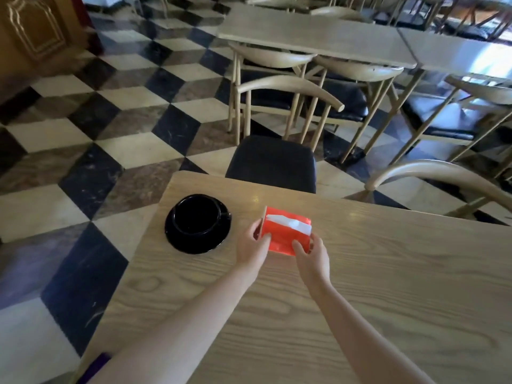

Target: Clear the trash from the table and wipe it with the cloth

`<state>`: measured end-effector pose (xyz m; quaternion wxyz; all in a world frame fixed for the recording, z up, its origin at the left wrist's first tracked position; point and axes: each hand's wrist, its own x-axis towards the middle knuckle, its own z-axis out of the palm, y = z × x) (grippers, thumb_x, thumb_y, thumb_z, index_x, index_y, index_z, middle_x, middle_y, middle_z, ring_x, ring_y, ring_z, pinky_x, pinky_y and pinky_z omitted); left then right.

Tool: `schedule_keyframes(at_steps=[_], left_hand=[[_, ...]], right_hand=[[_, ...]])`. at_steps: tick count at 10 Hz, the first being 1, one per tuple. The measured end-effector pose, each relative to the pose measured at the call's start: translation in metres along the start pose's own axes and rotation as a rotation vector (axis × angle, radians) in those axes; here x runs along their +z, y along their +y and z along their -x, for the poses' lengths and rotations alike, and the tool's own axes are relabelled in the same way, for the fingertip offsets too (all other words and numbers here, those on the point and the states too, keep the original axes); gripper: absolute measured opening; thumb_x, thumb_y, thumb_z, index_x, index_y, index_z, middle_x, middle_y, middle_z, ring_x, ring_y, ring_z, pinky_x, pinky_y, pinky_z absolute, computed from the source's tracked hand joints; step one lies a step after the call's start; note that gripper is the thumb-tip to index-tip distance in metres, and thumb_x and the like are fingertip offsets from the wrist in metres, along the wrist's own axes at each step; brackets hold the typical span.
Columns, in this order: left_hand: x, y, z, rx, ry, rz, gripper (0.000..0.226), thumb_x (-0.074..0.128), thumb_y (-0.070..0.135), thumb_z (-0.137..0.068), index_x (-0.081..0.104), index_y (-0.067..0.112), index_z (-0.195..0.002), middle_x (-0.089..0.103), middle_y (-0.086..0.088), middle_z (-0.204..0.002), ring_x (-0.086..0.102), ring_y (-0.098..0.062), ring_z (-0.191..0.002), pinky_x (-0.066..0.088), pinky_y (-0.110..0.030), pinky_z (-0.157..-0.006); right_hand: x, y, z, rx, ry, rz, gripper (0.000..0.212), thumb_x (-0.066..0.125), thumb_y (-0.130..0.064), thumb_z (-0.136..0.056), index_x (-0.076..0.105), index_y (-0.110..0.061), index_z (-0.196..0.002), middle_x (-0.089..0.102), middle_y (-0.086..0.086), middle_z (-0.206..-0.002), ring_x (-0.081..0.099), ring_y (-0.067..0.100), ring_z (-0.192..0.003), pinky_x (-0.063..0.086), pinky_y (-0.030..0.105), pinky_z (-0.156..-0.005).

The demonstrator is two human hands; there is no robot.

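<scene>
At the near left edge of the pale wood-grain worktop (360, 314) a strip of something purple (95, 365) peeks out beside the left forearm; what it is cannot be told. Two bare forearms reach forward across the bare grain. The left hand (250, 246) and the right hand (311, 254) meet at one red napkin box (285, 231), which sits on the worktop toward its far side. Each hand is partly closed around a near corner of the box, the left fingers on its left end, the right fingers on its right end. A white napkin (288, 223) shows through the slot on top. Just left of the box, apart from it, stands one black cup (196, 214) on one black saucer (198, 239), near the worktop's left corner. Beyond the far edge a black chair seat (273, 162) is tucked close. Further off lie a chequered floor (91, 151) of black, cream and brown tiles, more pale wooden tables (318, 34) and curved-back chairs (291, 87), at least four in view.
</scene>
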<state>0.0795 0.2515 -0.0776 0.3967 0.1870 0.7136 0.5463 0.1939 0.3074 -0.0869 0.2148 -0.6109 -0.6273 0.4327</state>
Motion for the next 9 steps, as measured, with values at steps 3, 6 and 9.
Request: schedule_keyframes(at_steps=[3,6,9], left_hand=[[-0.009,-0.025,0.001,0.055,-0.065,-0.049,0.046,0.050,-0.002,-0.077,0.063,0.029,-0.108,0.071,-0.001,-0.094,0.064,-0.018,-0.085,0.053,-0.038,-0.079],[-0.014,-0.025,0.007,0.077,-0.151,-0.292,0.047,0.051,0.007,-0.086,0.050,0.021,-0.130,0.064,0.010,-0.106,0.062,-0.016,-0.104,0.045,-0.025,-0.081],[-0.020,0.000,0.041,0.027,-0.229,-1.130,0.053,0.046,0.018,-0.094,0.029,0.006,-0.142,0.058,-0.014,-0.127,0.058,-0.030,-0.112,0.046,-0.034,-0.086]], right_hand=[[0.013,0.005,0.001,0.055,0.030,0.124,0.039,0.055,-0.024,-0.090,0.049,-0.014,-0.127,0.063,0.006,-0.114,0.055,0.019,-0.098,0.037,0.027,-0.079],[0.001,0.014,0.008,0.085,-0.116,0.220,0.048,0.054,-0.033,-0.089,0.044,-0.009,-0.130,0.059,0.010,-0.124,0.055,0.028,-0.113,0.041,0.032,-0.086],[-0.057,0.000,0.024,0.108,-0.405,0.561,0.042,0.056,-0.039,-0.088,0.048,-0.006,-0.113,0.055,0.012,-0.108,0.053,0.023,-0.097,0.044,0.034,-0.085]])
